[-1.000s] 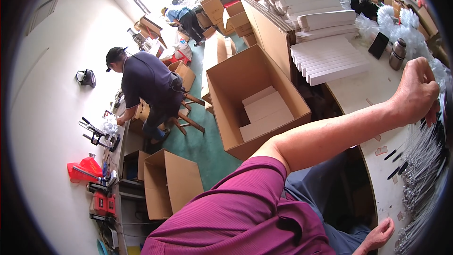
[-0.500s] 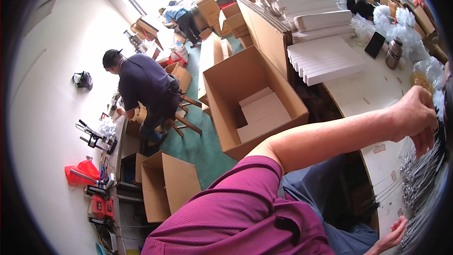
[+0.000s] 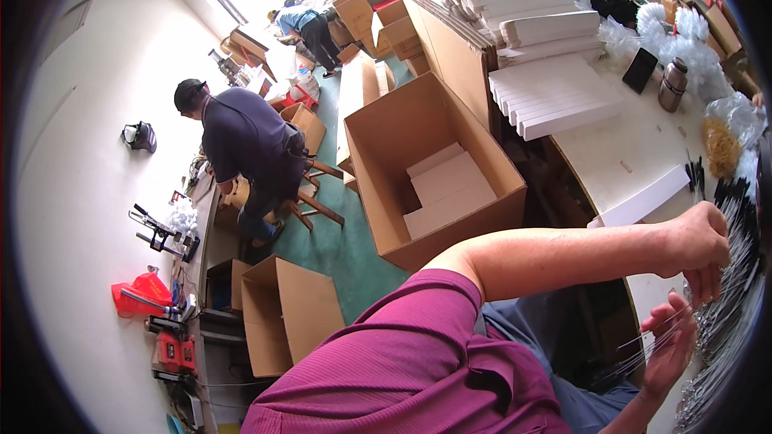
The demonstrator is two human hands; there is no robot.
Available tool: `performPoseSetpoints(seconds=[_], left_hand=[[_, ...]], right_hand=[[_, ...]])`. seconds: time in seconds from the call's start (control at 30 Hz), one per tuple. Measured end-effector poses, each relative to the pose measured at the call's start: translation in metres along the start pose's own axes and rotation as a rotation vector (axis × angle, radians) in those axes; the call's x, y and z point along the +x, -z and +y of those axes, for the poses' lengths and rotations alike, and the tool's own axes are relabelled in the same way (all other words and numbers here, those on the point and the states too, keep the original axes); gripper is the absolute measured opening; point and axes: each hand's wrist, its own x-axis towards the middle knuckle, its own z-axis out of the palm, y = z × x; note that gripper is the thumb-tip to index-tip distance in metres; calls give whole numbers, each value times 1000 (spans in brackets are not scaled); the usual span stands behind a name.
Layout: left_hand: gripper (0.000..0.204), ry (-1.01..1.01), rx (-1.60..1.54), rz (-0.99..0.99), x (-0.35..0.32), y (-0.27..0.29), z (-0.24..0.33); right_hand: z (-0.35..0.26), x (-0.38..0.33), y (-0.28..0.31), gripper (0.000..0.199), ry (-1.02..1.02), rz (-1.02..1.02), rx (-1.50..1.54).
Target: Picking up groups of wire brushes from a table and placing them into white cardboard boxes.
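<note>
At the right, my left hand (image 3: 698, 251) is closed, its fingers hanging downward around thin metal wires (image 3: 631, 358) that slant down to the left. My right hand (image 3: 669, 341) rises below it, palm up, fingers apart and slightly bent. The wires cross at these fingers; whether they are gripped is unclear. Beside both hands lies a large pile of thin silvery wires (image 3: 728, 329), with black ends (image 3: 733, 193) at its far side. A long white flat carton (image 3: 643, 199) lies on the table (image 3: 599, 165) just beyond my left forearm.
A big open cardboard box (image 3: 386, 165) holding white cartons stands beyond my left arm. Stacked white cartons (image 3: 555, 100), a phone (image 3: 640, 71) and a steel flask (image 3: 673, 84) occupy the table. A co-worker (image 3: 253, 141) stands at the left bench; another person (image 3: 310, 32) bends farther back.
My left hand has moved down and slightly left with the wires. My right hand has risen to meet them. The white flat carton and a tan bundle have come into view.
</note>
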Motion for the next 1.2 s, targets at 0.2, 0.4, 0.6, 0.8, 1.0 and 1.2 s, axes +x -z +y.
performPoseSetpoints(seconds=[0.2,0.4,0.6,0.8,1.0,1.2], left_hand=[[9,-14,-9,102,-6,18,-3],[9,-120,315,94,-1,35,-16],[11,6,609,175,-32,61,-7],[12,105,746,110,-45,52,0],[17,196,764,10,-43,55,-19],[19,180,964,-52,-42,59,-30]], right_hand=[[16,-1,-12,43,-90,229,145],[18,-8,4,35,-168,276,56],[8,2,-12,29,-282,250,-252],[-8,-11,-11,24,-273,216,-325],[-6,-27,2,25,-269,217,-414],[-11,-31,10,24,-291,220,-567]])
